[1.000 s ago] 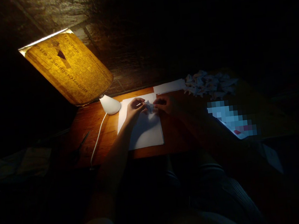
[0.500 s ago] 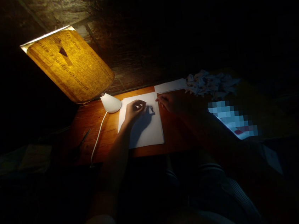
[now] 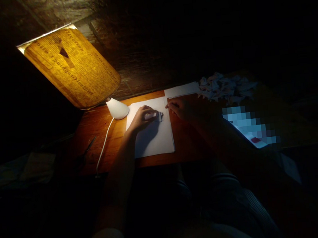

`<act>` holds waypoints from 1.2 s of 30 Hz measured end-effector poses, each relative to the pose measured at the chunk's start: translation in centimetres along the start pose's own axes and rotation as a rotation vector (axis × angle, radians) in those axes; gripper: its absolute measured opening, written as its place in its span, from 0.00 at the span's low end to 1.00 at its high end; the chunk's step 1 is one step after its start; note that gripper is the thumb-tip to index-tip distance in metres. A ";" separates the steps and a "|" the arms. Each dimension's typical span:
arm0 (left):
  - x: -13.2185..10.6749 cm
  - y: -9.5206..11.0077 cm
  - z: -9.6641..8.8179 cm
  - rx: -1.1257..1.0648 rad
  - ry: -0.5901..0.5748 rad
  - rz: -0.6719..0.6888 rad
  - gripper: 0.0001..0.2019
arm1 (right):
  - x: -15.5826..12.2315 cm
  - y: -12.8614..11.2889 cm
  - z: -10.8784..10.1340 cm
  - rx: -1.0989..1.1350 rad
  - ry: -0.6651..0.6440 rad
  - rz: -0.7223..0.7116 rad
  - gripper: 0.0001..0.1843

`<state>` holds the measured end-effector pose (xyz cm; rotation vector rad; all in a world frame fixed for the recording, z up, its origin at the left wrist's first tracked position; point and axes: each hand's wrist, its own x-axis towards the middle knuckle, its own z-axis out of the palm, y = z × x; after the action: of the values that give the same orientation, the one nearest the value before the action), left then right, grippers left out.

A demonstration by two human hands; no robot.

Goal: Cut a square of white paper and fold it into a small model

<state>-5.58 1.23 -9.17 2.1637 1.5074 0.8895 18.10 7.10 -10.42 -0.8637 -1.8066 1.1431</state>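
My left hand (image 3: pixel 142 117) is closed in a pinch on a small folded piece of paper (image 3: pixel 159 116), held just above a stack of white sheets (image 3: pixel 156 136) on the wooden table (image 3: pixel 104 140). To the right of the stack, my right hand (image 3: pixel 181 108) rests on the table with its fingers extended flat, holding nothing and a short way from the folded piece. The scene is dark, lit only by the lamp.
A lamp with a tilted yellow printed shade (image 3: pixel 71 67), white base (image 3: pixel 117 109) and white cord (image 3: pixel 103 147) stands at the left. Scissors (image 3: pixel 87 149) lie left of the cord. A heap of small folded papers (image 3: pixel 225 87) and a sheet (image 3: pixel 181 90) lie behind. A lit screen (image 3: pixel 249 126) glows at right.
My right hand let go of the folded piece and moved right onto the table. My left hand keeps the piece and has lowered it slightly toward the sheets.
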 end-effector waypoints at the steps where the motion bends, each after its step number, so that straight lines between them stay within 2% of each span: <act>1: 0.1 -0.1 0.1 -0.028 0.003 0.004 0.12 | 0.0 0.0 0.0 -0.005 0.000 -0.001 0.13; 6: 0.3 -0.7 0.0 -0.151 0.087 -0.035 0.14 | 0.0 0.2 0.0 -0.036 -0.015 0.015 0.15; 10: 0.3 -0.8 -0.2 -0.118 0.186 -0.045 0.13 | 0.0 0.1 0.0 -0.060 -0.026 -0.009 0.13; 16: 0.3 -0.9 -0.1 -0.064 0.059 0.034 0.06 | -0.2 -0.1 0.0 -0.059 -0.022 -0.031 0.14; 22: 0.5 -1.1 0.1 -0.081 0.044 0.040 0.06 | -0.3 -0.4 0.0 -0.084 -0.017 -0.049 0.14; 28: 0.3 -0.3 -0.2 -0.105 0.041 0.039 0.07 | -0.4 -0.7 0.0 -0.090 -0.027 -0.004 0.14; 32: 0.3 -0.3 -0.2 -0.296 0.143 -0.069 0.08 | -0.6 -0.9 -0.2 -0.119 -0.048 -0.029 0.13; 36: 0.6 -1.4 -0.1 -0.426 0.290 -0.166 0.09 | -0.7 -1.1 -0.6 -0.186 -0.125 -0.009 0.11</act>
<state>-6.53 2.35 -9.75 1.6363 1.4341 1.3658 18.82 6.31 -9.40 -0.9063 -2.0421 1.0550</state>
